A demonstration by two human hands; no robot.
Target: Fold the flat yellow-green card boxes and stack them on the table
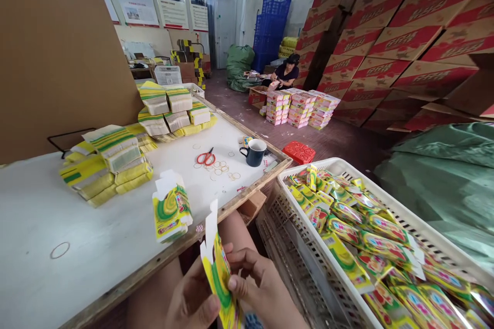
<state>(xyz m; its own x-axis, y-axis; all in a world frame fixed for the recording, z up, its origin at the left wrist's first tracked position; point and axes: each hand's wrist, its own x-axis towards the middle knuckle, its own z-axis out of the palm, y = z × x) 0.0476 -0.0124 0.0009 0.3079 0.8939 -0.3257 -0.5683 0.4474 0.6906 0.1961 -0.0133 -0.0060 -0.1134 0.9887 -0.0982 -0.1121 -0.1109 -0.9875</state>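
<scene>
Beside loaded crate [309,247], left hand [189,293] and right hand [258,278] pinching carton [218,275], scissors [206,158], mug [254,154] beyond

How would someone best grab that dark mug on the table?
Probably by the handle, coming from the picture's left. The dark mug stands upright, and that loop sticks out leftward, away from the table's wooden rim, so it should give an easier hold than the smooth round body.
</scene>
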